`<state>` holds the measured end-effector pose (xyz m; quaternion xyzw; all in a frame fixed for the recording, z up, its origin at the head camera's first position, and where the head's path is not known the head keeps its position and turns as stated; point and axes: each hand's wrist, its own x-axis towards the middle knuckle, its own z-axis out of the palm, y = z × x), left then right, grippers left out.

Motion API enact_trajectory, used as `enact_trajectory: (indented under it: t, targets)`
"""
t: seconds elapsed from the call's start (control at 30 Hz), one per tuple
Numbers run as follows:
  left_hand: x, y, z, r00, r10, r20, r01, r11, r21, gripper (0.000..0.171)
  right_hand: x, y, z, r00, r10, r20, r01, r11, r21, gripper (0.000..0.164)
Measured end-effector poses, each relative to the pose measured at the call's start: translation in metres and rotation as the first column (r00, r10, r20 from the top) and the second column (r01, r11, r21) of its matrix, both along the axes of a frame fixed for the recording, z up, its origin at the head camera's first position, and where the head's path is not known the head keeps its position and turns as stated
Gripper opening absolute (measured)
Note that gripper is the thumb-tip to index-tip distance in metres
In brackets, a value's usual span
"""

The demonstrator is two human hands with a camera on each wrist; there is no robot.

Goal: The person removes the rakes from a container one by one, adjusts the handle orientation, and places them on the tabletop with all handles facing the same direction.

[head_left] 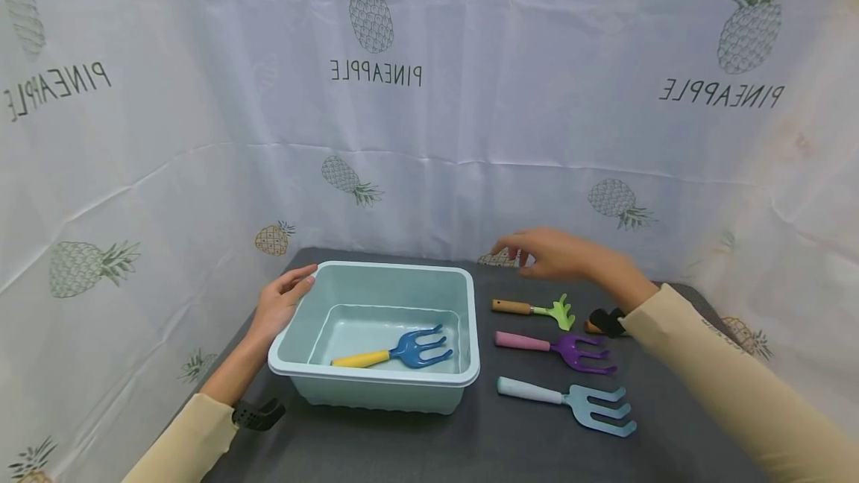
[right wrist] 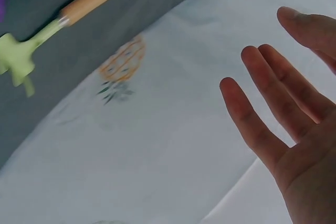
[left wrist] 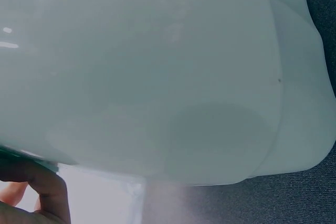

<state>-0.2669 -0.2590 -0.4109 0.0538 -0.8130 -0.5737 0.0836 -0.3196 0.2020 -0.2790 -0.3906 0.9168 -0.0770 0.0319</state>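
Observation:
A pale green plastic basin (head_left: 376, 274) sits left of centre in the head view. Its left rim is gripped by my left hand (head_left: 278, 308), whose thumb lies at the rim; in the left wrist view a bent finger (left wrist: 50, 187) shows beside the basin's wall (left wrist: 157, 77). Inside lies a blue hand rake (head_left: 412, 349) with a yellow handle. My right hand (head_left: 553, 253), holding nothing, hovers beyond a green hand rake (head_left: 560, 311) with a wooden handle. The right wrist view shows its fingers (right wrist: 278, 98) spread loosely, away from that rake's handle (right wrist: 94, 1).
Nearer than the green rake lie a purple hand rake (head_left: 580, 352) with a pink handle and a light blue one (head_left: 597, 408). Part of a wooden handle (head_left: 592, 327) shows beside the right wristband. A pineapple-print curtain (head_left: 429, 118) surrounds the dark tabletop (head_left: 403, 446).

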Motion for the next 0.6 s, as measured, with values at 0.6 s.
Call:
enact_trajectory:
  t: [0.6]
  targets:
    - [-0.002,0.0,0.001,1.0,0.015,0.018,-0.015,1.0,0.0,0.052,0.002,-0.104,0.013,0.985,0.161,0.054,-0.16,0.987,-0.026,0.044]
